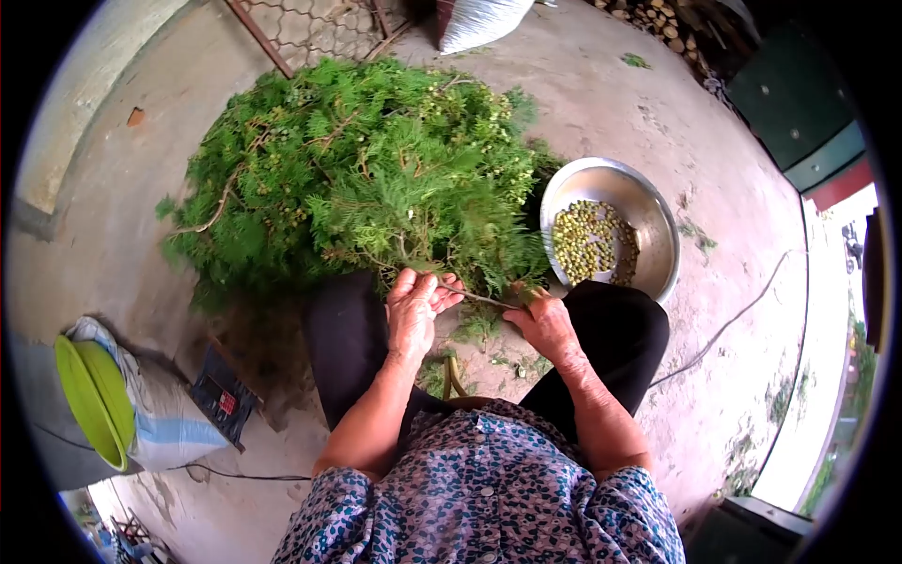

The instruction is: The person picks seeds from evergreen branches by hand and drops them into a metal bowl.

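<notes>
A thin, bare-looking branch stretches between my two hands, low in front of my knees. My left hand pinches one end with thumb and fingers. The other end is in my right hand, its fingers curled round it. Just beyond them lies a large heap of green conifer branches with scale-like leaves and small pale green cones. Right of the heap stands a metal basin, and a layer of small round green-yellow cones covers part of its bottom.
At the left are a lime-green plastic basin, a white-blue sack and a dark crate-like object. A white sack and stacked firewood are at the back. A thin cable crosses the concrete floor at the right.
</notes>
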Demonstrator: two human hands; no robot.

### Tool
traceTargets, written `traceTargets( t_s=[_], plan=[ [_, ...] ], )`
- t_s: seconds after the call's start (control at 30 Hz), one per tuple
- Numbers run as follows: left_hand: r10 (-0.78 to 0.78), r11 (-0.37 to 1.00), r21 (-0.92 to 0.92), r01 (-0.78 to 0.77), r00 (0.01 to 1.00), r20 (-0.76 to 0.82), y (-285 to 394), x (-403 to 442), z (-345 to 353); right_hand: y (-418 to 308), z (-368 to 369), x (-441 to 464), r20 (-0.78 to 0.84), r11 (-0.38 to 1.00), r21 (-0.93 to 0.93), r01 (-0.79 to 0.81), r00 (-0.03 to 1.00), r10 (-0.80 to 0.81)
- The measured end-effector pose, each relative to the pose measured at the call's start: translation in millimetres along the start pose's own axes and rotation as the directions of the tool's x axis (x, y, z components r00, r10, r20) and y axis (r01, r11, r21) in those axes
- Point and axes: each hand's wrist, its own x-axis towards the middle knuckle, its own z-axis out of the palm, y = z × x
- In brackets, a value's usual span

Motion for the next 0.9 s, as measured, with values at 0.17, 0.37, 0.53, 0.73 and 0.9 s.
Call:
traceTargets(
  t_s=[0.17,0.37,0.53,0.73,0.9],
  plan=[
    [-0.012,1.000,0.007,0.011,1.000,0.015,5,1,12,13,-5,4,0.026,0.967,-0.223,0.122,0.993,-0.119],
    [-0.124,0.956,0.277,0.091,0.987,0.102,12,1,25,28,-91,14,-0.297,0.972,-0.093,-0.215,0.938,0.179],
    [-0.138,0.932,0.347,0.104,0.988,0.074,10,2,23,85,-169,-48,-0.313,0.617,0.607,-0.501,0.563,0.765],
    [-0.197,0.911,0.379,0.164,0.979,0.051,7,5,18,169,-200,-251,-0.069,0.068,0.998,0.012,0.169,0.983],
    [-0.151,0.947,0.281,0.155,0.988,-0.036,14,12,8,183,-232,-473,-0.208,0.316,0.926,0.205,-0.422,0.882]
  ],
)
